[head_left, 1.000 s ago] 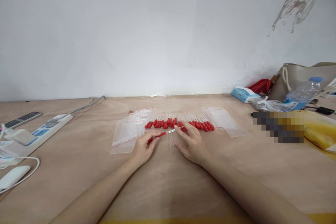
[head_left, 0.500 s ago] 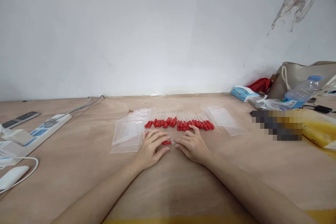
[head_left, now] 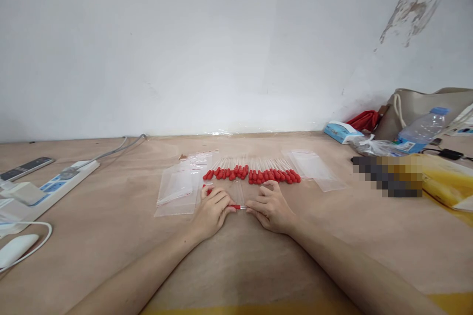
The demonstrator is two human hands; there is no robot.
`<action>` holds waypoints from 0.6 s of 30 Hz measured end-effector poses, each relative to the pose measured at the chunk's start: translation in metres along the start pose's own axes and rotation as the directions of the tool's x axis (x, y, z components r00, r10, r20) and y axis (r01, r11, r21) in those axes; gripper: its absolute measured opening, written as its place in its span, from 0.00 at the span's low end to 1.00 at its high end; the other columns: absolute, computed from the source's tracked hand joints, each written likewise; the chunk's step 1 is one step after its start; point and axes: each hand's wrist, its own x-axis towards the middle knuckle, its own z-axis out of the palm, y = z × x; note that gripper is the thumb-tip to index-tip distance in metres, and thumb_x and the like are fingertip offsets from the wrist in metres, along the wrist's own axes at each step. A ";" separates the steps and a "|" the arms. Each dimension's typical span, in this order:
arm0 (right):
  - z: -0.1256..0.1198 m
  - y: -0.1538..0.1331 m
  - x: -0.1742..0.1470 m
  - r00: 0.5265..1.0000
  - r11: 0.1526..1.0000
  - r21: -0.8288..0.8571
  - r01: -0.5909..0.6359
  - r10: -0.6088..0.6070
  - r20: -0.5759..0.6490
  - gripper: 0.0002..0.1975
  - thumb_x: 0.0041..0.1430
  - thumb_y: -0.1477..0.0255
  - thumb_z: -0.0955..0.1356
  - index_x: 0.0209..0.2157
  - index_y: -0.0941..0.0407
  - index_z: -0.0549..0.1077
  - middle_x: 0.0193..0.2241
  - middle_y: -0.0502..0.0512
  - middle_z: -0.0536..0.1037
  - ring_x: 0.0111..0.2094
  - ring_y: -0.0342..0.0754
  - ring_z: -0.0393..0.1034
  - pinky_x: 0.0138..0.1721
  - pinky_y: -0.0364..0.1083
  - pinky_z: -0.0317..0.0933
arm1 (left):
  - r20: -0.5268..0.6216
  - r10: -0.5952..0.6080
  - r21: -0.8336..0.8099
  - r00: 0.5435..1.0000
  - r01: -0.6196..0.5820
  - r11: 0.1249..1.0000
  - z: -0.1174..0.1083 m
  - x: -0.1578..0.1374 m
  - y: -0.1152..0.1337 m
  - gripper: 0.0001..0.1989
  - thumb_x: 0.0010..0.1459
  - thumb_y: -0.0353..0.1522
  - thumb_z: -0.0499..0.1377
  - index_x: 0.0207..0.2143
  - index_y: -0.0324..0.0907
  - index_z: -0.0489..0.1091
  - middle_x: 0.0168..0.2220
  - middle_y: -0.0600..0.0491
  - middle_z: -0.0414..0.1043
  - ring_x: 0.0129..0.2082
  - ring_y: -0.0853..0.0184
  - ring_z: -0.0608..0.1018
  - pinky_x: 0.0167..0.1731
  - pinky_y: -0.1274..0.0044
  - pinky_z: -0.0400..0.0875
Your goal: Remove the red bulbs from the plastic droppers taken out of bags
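Note:
My left hand [head_left: 212, 210] is closed, its thumb and fingertips pinching the red rubber bulb of a dropper [head_left: 235, 206]. Another red bulb [head_left: 207, 189] shows at this hand's far side, partly hidden by the fingers. My right hand [head_left: 271, 210] pinches the clear tube end of the same dropper between thumb and fingers, so it lies level between both hands. A few clear tubes [head_left: 238, 190] lie on the table just beyond. Behind them several red-bulbed droppers [head_left: 275, 175] are laid side by side in two groups, bulbs toward me, tubes pointing to the wall.
Clear zip bags [head_left: 177, 187] lie left of the droppers, and more zip bags [head_left: 316, 170] lie to the right. A power strip [head_left: 61, 184], phone [head_left: 27, 168] and cables are at far left. A tissue pack [head_left: 342, 132], bottle [head_left: 424, 130] and yellow package [head_left: 447, 179] stand at right.
The red bulb and tube between my hands have shifted slightly toward me. My left fingers have closed round the bulb, covering more of it.

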 end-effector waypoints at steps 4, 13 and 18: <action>0.001 0.001 -0.001 1.000 1.000 0.026 0.015 -0.015 -0.007 0.09 0.58 0.70 0.61 0.35 0.51 0.72 0.22 0.47 0.74 0.28 0.43 0.57 0.47 0.53 0.44 | 0.002 0.003 -0.024 1.000 -0.003 1.000 0.000 -0.001 -0.001 0.09 0.60 0.34 0.49 0.29 0.42 0.66 0.28 0.55 0.70 0.35 0.67 0.69 0.44 0.69 0.51; 0.000 0.001 -0.001 0.999 0.999 0.033 0.039 -0.038 -0.025 0.08 0.57 0.70 0.62 0.34 0.53 0.73 0.21 0.48 0.73 0.28 0.42 0.57 0.46 0.52 0.44 | 0.009 -0.006 -0.064 1.000 0.007 0.998 -0.002 -0.002 0.001 0.11 0.60 0.32 0.48 0.28 0.41 0.66 0.27 0.55 0.68 0.33 0.68 0.68 0.42 0.69 0.52; -0.003 0.005 -0.005 0.999 0.999 0.050 0.023 -0.020 -0.046 0.08 0.56 0.70 0.63 0.34 0.52 0.73 0.19 0.48 0.72 0.28 0.43 0.57 0.45 0.51 0.45 | -0.068 -0.046 -0.088 0.997 0.040 0.995 -0.003 -0.009 -0.005 0.08 0.59 0.31 0.49 0.29 0.42 0.66 0.28 0.54 0.69 0.34 0.67 0.69 0.41 0.70 0.56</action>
